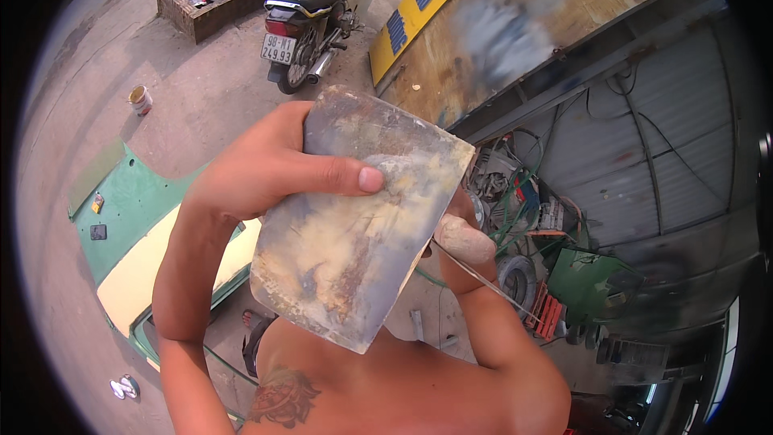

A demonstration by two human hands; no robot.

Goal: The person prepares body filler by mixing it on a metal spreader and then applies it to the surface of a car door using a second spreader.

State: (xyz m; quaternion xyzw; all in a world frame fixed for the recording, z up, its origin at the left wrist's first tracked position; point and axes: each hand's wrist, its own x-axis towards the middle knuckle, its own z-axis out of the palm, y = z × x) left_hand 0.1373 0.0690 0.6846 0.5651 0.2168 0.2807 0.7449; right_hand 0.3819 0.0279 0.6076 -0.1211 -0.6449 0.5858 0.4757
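Note:
In front of me, my left hand (262, 165) is closed on a flat, roughly rectangular plate (322, 266), its thumb lying across the upper face. Yellowish smears and brown stains cover the grey plate, which is tilted. Close to the plate's right edge is my right hand (465, 240), mostly hidden behind it. Its thumb, coated with pale residue, presses on a thin strip-like tool (503, 294), seen nearly edge-on and pointing down to the right. Whether the tool touches the plate I cannot tell.
A large green and cream panel (121, 274) lies at left, with small items on it. Beyond stand a paint can (140, 100) and a motorcycle (310, 24). At right are a tangle of hoses (515, 217), a red crate (549, 316) and a green sheet (588, 286).

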